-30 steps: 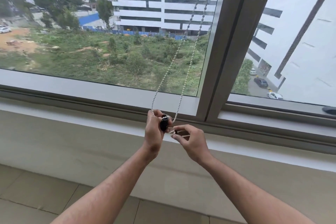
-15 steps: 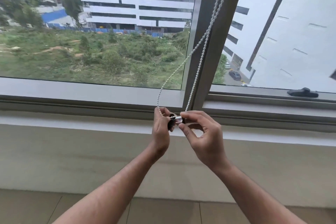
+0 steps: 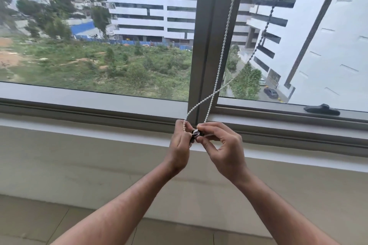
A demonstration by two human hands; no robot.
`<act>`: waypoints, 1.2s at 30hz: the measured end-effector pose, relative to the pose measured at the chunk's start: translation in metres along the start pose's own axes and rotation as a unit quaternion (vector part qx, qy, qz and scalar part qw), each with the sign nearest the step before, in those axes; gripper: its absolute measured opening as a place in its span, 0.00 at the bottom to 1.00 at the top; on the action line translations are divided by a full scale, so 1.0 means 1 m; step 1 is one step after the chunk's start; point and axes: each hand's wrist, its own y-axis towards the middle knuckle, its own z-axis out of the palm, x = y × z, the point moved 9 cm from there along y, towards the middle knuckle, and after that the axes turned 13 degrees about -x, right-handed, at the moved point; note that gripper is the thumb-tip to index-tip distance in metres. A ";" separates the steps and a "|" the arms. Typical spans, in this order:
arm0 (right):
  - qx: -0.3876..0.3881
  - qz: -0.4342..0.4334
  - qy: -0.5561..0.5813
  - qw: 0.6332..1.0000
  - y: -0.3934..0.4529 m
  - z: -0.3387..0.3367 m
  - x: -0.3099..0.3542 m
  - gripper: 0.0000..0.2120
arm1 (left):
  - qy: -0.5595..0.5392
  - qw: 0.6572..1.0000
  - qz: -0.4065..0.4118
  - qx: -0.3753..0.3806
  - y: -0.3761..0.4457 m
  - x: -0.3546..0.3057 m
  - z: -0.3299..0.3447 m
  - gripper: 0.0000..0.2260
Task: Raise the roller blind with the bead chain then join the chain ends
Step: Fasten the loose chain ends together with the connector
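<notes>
Two strands of a white bead chain (image 3: 221, 59) hang from above, cross in front of the grey window post (image 3: 211, 32) and run down into my hands. My left hand (image 3: 180, 145) pinches one strand, which runs over its index finger. My right hand (image 3: 223, 145) pinches the other strand with thumb and forefinger. Between the fingertips of both hands sits a small black and clear connector (image 3: 196, 134), partly hidden. The roller blind itself is out of view above.
The grey window sill and frame (image 3: 89, 109) run across just behind my hands. A black window handle (image 3: 321, 110) lies on the frame at the right. Beneath the sill there is a beige wall (image 3: 79, 165), then tiled floor (image 3: 39, 223).
My view has shifted left, so the window post sits more centred. The two strands now cross above my hands. Both hands stay together on the connector.
</notes>
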 end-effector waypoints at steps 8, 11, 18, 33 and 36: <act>0.057 -0.030 0.047 0.997 -0.007 -0.050 -0.005 0.15 | 0.062 0.998 0.021 -0.026 -0.049 -0.007 0.039 0.04; 0.073 -0.041 0.040 0.996 -0.007 -0.048 -0.004 0.15 | 0.057 0.998 0.013 -0.031 -0.048 -0.005 0.037 0.04; 0.104 -0.059 0.041 0.992 -0.007 -0.056 -0.004 0.14 | 0.068 0.997 0.014 -0.019 -0.055 -0.005 0.043 0.04; 0.096 -0.050 0.027 0.994 0.003 -0.028 0.011 0.15 | 0.061 0.998 0.016 -0.027 -0.032 -0.009 0.015 0.05; 0.094 -0.054 0.015 0.994 0.002 -0.017 0.013 0.15 | 0.062 0.998 0.014 -0.018 -0.029 -0.009 0.006 0.05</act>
